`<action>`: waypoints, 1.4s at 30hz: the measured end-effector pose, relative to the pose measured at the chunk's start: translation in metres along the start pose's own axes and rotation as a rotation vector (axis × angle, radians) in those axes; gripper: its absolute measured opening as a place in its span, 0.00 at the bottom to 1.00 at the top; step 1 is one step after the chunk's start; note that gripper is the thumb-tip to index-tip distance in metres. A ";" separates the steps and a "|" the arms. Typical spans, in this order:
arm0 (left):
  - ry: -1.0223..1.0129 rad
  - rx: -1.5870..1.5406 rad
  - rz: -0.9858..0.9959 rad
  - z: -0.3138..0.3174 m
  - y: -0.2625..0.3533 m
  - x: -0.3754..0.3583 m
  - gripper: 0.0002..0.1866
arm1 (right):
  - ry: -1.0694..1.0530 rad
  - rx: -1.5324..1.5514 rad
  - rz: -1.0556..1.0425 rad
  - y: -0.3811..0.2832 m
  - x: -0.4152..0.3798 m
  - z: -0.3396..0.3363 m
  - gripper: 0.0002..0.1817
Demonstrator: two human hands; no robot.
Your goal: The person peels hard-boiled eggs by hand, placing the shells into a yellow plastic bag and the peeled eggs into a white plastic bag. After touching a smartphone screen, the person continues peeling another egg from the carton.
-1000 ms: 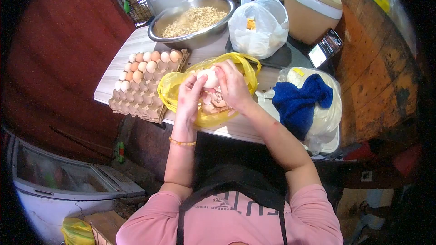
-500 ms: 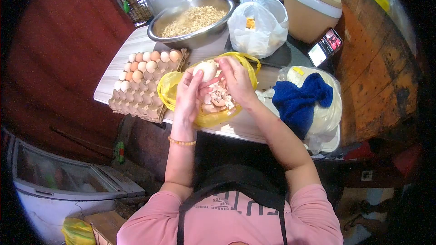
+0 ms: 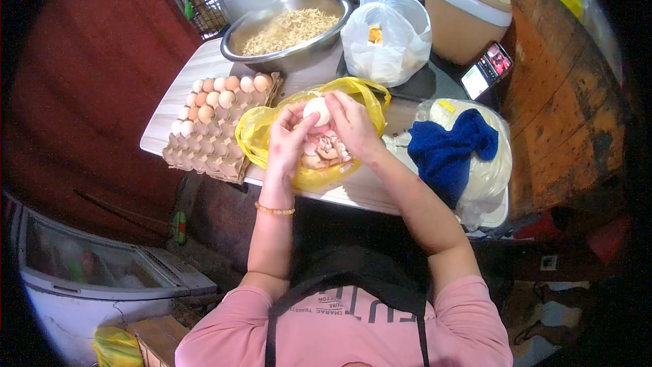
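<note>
A white egg (image 3: 316, 112) is between my two hands, above a yellow plastic bag (image 3: 255, 137) that lies open on the table. My left hand (image 3: 291, 132) grips the egg from the left, thumb on its near side. The fingers of my right hand (image 3: 352, 121) are bent against the egg's right side. Broken eggshells (image 3: 327, 149) lie in the bag just below both hands. To the left, a cardboard egg tray (image 3: 207, 146) holds several brown and whitish eggs (image 3: 226, 99) in its far part, with bare cups in its near part.
Behind the tray stands a steel bowl (image 3: 232, 56) of shredded food. A white plastic bag (image 3: 387, 44), a tan lidded container (image 3: 467, 17) and a phone (image 3: 486, 71) are farther back. A blue cloth (image 3: 448, 153) lies on a filled clear bag (image 3: 499, 170) at the right.
The egg has moved slightly right and nearer to me, turned between the fingers. My left hand has shifted right with it, and my right hand has closed in on the egg.
</note>
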State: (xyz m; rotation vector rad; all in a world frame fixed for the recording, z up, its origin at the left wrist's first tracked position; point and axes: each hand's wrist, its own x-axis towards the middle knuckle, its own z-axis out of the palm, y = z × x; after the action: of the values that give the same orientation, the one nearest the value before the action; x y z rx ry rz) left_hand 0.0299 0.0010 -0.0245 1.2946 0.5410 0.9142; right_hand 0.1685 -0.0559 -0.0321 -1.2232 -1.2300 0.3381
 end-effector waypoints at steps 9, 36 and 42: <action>0.000 0.021 0.005 -0.002 0.003 0.000 0.20 | -0.042 0.005 0.035 -0.003 -0.001 -0.001 0.16; 0.013 0.038 -0.023 0.007 0.016 -0.006 0.17 | 0.058 -0.067 -0.098 -0.007 -0.003 0.001 0.13; 0.083 -0.133 0.014 0.012 0.006 -0.004 0.14 | 0.016 -0.070 -0.174 -0.019 -0.006 0.003 0.13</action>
State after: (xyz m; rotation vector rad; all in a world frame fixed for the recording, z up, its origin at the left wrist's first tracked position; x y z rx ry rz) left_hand 0.0354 -0.0095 -0.0161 1.1459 0.5279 1.0025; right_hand 0.1563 -0.0665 -0.0202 -1.1664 -1.3333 0.1573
